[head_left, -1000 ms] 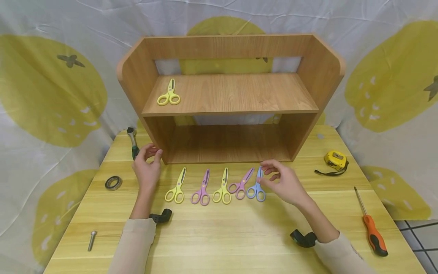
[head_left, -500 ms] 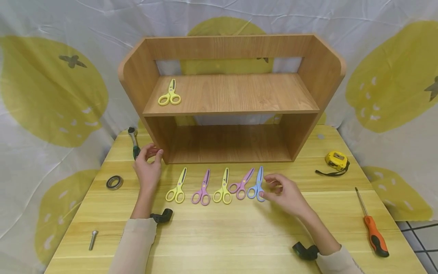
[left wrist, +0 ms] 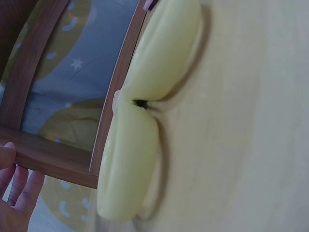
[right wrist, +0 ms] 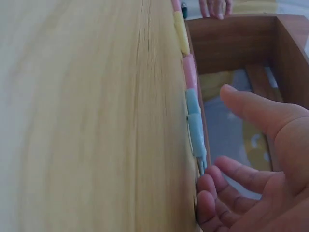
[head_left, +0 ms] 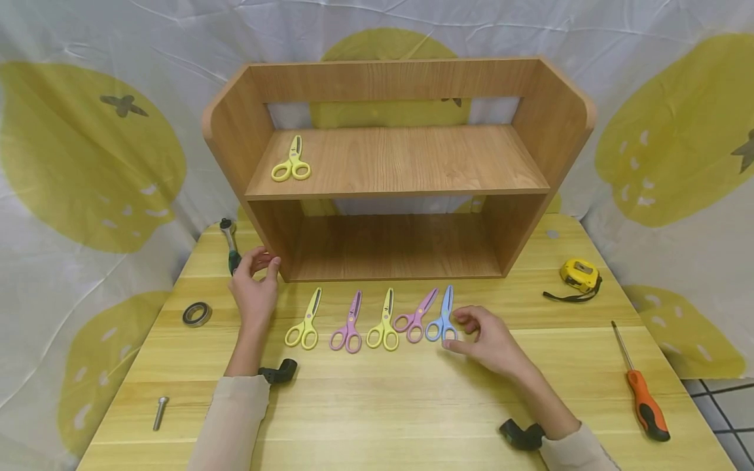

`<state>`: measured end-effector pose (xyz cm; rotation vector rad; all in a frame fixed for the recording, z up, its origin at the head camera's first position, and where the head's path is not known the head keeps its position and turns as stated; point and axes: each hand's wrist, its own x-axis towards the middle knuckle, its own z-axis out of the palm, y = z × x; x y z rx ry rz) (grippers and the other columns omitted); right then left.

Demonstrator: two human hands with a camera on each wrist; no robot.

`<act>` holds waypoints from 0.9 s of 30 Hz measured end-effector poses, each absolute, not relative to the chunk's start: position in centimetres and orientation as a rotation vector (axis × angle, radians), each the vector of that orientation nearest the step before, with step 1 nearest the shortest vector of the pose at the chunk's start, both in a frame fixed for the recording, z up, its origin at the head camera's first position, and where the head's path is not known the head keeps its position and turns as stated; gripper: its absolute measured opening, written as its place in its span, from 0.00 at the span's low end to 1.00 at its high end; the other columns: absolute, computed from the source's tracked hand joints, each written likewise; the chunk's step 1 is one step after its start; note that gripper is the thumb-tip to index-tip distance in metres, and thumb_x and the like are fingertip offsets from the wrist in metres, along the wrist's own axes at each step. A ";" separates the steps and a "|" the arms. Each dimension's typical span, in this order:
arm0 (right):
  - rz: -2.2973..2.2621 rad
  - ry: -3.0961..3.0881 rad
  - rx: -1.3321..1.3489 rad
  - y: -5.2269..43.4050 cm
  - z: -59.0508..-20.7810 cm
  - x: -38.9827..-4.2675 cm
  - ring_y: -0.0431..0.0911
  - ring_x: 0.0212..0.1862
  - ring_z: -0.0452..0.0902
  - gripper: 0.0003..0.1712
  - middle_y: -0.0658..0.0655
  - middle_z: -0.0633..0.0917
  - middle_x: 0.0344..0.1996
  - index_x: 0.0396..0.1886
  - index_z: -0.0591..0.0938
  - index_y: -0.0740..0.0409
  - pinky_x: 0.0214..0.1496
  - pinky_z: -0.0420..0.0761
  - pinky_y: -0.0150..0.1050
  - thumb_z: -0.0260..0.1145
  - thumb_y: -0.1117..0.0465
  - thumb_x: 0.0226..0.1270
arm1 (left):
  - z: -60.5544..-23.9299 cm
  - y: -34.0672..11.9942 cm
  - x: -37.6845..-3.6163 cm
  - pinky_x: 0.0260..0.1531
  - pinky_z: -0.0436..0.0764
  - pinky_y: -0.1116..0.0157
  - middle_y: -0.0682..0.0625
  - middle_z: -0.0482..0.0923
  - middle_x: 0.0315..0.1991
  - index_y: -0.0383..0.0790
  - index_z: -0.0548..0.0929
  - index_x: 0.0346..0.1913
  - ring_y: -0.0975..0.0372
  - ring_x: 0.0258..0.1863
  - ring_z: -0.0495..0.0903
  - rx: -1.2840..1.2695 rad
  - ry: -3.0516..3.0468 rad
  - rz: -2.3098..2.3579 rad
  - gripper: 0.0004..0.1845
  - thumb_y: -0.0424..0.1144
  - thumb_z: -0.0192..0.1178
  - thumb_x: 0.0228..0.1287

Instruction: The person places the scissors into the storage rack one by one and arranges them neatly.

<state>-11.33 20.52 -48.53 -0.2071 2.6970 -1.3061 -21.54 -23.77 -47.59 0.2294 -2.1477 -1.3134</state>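
Blue scissors [head_left: 442, 320] lie at the right end of a row on the table. My right hand [head_left: 485, 340] hovers beside them, its thumb near the right handle loop and its fingers loosely bent; in the right wrist view thumb and fingers are apart with nothing between them. Pink scissors [head_left: 415, 318], yellow scissors [head_left: 383, 327], more pink scissors [head_left: 347, 329] and more yellow scissors [head_left: 305, 325] continue the row leftward. My left hand [head_left: 254, 288] rests at the lower left side of the wooden shelf [head_left: 397, 160], thumb by the front edge, fingers along the outer side.
One pair of yellow scissors [head_left: 292, 160] lies on the upper board. Left on the table are a ratchet wrench [head_left: 230, 242], a bearing [head_left: 197, 314] and a bolt [head_left: 160, 413]. A tape measure [head_left: 580, 275] and an orange screwdriver [head_left: 643, 398] lie at the right.
My right hand has moved from over the blue scissors' blades down toward their handles and slightly right, baring the blades. The left hand and the scissors have stayed in place.
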 end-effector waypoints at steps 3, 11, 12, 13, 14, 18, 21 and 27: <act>-1.291 2.717 -0.220 20.3 -48.8 -11.4 0.48 0.48 0.77 0.38 0.57 0.85 0.50 0.59 0.81 0.61 0.52 0.78 0.43 0.84 0.49 0.52 | -47.7 -23.8 -21.6 0.33 0.77 0.83 0.46 0.89 0.45 0.40 0.85 0.56 0.68 0.42 0.84 0.231 -2.145 -1.308 0.15 0.38 0.69 0.69; -1.269 2.765 -0.143 19.3 -49.8 -11.7 0.48 0.45 0.73 0.40 0.56 0.83 0.47 0.58 0.81 0.60 0.49 0.75 0.41 0.87 0.50 0.47 | -47.6 -23.7 -21.7 0.33 0.77 0.83 0.45 0.89 0.45 0.40 0.85 0.56 0.74 0.41 0.82 0.246 -2.147 -1.303 0.15 0.38 0.69 0.69; -1.262 2.782 -0.141 19.2 -49.9 -11.8 0.49 0.45 0.74 0.40 0.57 0.83 0.46 0.57 0.81 0.61 0.48 0.75 0.41 0.87 0.50 0.47 | -47.6 -23.7 -21.7 0.33 0.77 0.83 0.45 0.89 0.45 0.40 0.85 0.56 0.75 0.40 0.82 0.246 -2.146 -1.304 0.15 0.37 0.69 0.69; -1.258 2.799 -0.133 19.1 -50.0 -11.8 0.49 0.44 0.74 0.40 0.57 0.83 0.46 0.57 0.81 0.62 0.48 0.75 0.41 0.87 0.50 0.46 | -47.6 -23.7 -21.7 0.33 0.77 0.83 0.45 0.89 0.45 0.40 0.85 0.56 0.75 0.40 0.82 0.248 -2.144 -1.305 0.15 0.37 0.69 0.69; -1.254 2.815 -0.124 19.0 -50.0 -11.8 0.49 0.44 0.74 0.39 0.58 0.83 0.45 0.56 0.82 0.62 0.47 0.75 0.40 0.87 0.51 0.46 | -47.5 -23.7 -21.7 0.33 0.77 0.83 0.45 0.88 0.45 0.40 0.85 0.56 0.76 0.40 0.81 0.249 -2.145 -1.306 0.15 0.37 0.69 0.69; -1.259 2.854 -0.083 18.7 -49.9 -11.7 0.49 0.43 0.75 0.35 0.58 0.84 0.42 0.52 0.84 0.64 0.45 0.75 0.40 0.87 0.54 0.46 | -47.4 -23.7 -21.5 0.33 0.78 0.82 0.45 0.88 0.46 0.40 0.84 0.56 0.77 0.40 0.81 0.256 -2.147 -1.323 0.15 0.37 0.68 0.69; -1.260 2.857 -0.059 18.6 -49.7 -11.7 0.49 0.42 0.76 0.29 0.58 0.85 0.40 0.49 0.86 0.63 0.46 0.76 0.41 0.86 0.57 0.48 | -47.4 -23.7 -21.4 0.33 0.78 0.82 0.45 0.88 0.45 0.41 0.85 0.56 0.76 0.40 0.81 0.272 -2.148 -1.335 0.15 0.37 0.69 0.69; -1.213 2.871 -0.032 18.6 -49.2 -11.6 0.47 0.41 0.77 0.23 0.56 0.86 0.38 0.47 0.87 0.63 0.44 0.76 0.39 0.83 0.59 0.52 | -47.3 -23.7 -21.4 0.34 0.78 0.79 0.45 0.87 0.46 0.41 0.85 0.56 0.73 0.41 0.82 0.273 -2.159 -1.344 0.15 0.37 0.68 0.69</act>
